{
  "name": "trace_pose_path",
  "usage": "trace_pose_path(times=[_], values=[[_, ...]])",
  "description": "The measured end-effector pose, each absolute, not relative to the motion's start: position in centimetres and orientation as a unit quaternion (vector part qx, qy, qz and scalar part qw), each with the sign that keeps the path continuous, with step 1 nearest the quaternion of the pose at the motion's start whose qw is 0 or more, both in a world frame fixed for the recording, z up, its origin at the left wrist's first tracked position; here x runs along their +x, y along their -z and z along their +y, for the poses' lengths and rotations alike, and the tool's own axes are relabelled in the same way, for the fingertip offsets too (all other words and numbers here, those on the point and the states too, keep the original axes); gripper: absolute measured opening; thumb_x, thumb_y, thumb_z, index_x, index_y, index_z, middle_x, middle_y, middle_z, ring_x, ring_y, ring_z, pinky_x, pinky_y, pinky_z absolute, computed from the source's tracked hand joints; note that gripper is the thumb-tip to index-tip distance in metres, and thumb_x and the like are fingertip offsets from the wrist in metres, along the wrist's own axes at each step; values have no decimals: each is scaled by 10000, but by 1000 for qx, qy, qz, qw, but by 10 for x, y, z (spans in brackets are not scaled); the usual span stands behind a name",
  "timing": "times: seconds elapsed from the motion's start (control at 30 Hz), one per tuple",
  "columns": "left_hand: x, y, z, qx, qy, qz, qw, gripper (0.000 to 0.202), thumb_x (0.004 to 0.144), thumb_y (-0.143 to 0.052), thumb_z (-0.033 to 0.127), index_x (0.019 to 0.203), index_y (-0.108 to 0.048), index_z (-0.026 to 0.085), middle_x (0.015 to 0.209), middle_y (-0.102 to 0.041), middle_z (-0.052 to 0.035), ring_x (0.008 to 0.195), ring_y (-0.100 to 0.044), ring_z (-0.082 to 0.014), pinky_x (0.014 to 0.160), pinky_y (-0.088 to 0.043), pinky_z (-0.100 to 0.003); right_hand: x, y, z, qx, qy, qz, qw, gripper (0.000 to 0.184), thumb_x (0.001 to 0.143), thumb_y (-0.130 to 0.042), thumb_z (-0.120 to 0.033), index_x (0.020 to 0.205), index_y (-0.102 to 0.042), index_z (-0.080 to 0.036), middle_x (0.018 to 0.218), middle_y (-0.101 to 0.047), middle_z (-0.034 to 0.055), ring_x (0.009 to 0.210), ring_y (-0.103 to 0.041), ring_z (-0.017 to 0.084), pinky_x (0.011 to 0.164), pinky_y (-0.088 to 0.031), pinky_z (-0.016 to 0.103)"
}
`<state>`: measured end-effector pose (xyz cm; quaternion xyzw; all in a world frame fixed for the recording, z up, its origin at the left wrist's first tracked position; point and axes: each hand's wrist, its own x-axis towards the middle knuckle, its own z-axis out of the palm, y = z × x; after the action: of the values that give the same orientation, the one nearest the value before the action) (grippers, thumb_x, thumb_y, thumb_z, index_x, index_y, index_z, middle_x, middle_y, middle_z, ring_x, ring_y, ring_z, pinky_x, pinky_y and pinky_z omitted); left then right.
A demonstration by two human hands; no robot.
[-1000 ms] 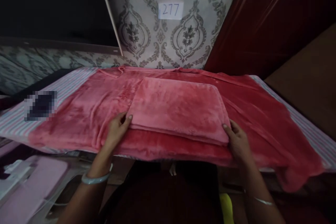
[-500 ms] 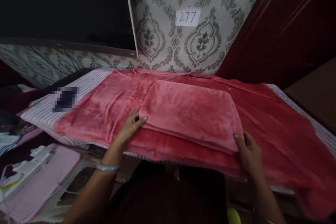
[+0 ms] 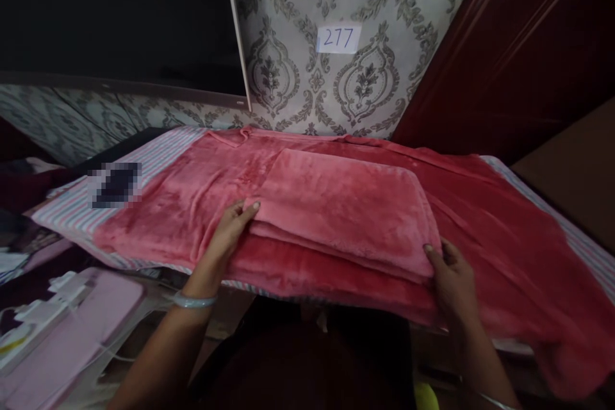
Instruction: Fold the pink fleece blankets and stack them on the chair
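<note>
A pink plush blanket [image 3: 336, 205], folded into a thick rectangle, lies in front of me on a wide red plush cloth [image 3: 500, 237]. My left hand [image 3: 233, 224] pinches its near left corner, thumb on top and fingers underneath. At the near right corner, my right hand [image 3: 451, 272] grips the folded layers the same way, its fingertips partly hidden behind the edge. Along the near side the stacked folds show, slightly parted toward the left. The red cloth is spread over a striped sheet [image 3: 163, 150] and hangs over the front edge.
A dark, blurred-out rectangular object [image 3: 115, 184] lies on the striped sheet at left. Behind are a television [image 3: 120, 19] and a wall paper marked 277 [image 3: 339, 39]. A white power strip [image 3: 48, 307] with cables rests on a pink surface [image 3: 96, 327] at lower left.
My left hand has pulled the blanket's near left corner slightly outward to the left, stretching that edge. My right hand keeps its grip on the right corner. The view has shifted slightly.
</note>
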<state>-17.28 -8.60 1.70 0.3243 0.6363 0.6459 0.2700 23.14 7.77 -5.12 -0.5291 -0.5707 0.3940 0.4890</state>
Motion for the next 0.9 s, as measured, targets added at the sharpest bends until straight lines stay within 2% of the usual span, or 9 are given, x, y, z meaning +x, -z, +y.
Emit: trace_pose_path(times=[0.17,0.33,0.4,0.53,0.6,0.73,0.83,0.9], values=[[-177,-15,-84,301,-679,600,296,424,668,-801,591,799,-693,203,818,-721,-54,831,-665,-233,806,-532,-348,228,44,75,-530,-419,-542,501,506,726,-740,-562,1096,-748,-216,1056,-783,85,917,-705,255,877,-569,422],[-187,-4,-89,340,-568,718,214,402,636,-793,586,674,-653,211,727,-652,-24,782,-608,-225,706,-475,-314,227,45,76,-540,-415,-538,496,502,724,-735,-551,1091,-754,-208,991,-787,81,864,-706,257,805,-574,408],[-188,-3,-93,358,-560,712,225,425,652,-774,613,708,-681,202,783,-666,-33,817,-603,-225,730,-475,-311,229,47,76,-539,-410,-544,495,505,735,-730,-553,1099,-752,-204,1004,-787,82,873,-706,257,814,-570,408],[-183,-10,-94,387,-590,665,245,486,595,-827,654,772,-743,209,1007,-720,-81,1024,-624,-285,884,-508,-349,230,49,77,-543,-396,-551,495,522,743,-725,-569,1111,-747,-200,1065,-784,89,928,-703,268,856,-559,424],[-178,-12,-90,384,-595,652,270,499,578,-859,644,801,-752,211,1016,-734,-87,1050,-633,-304,909,-518,-379,230,50,77,-546,-398,-545,496,527,736,-728,-577,1105,-750,-201,1082,-783,92,939,-700,268,867,-553,426],[-171,-11,-82,342,-621,631,314,491,610,-869,597,849,-733,191,886,-736,-68,884,-659,-269,837,-536,-384,229,51,77,-537,-417,-532,505,519,721,-744,-578,1077,-747,-201,1029,-788,86,902,-706,258,837,-561,418],[-169,-6,-79,303,-663,630,269,445,711,-791,606,845,-707,190,847,-718,-56,828,-654,-249,798,-531,-369,228,51,77,-526,-424,-530,512,524,716,-756,-574,1081,-740,-197,985,-790,84,872,-716,262,815,-575,425],[-170,-3,-80,321,-635,667,220,442,691,-791,616,804,-688,201,798,-690,-37,835,-647,-255,782,-520,-359,227,50,77,-527,-427,-524,515,528,712,-763,-573,1083,-744,-199,986,-789,88,870,-719,268,810,-584,429]])
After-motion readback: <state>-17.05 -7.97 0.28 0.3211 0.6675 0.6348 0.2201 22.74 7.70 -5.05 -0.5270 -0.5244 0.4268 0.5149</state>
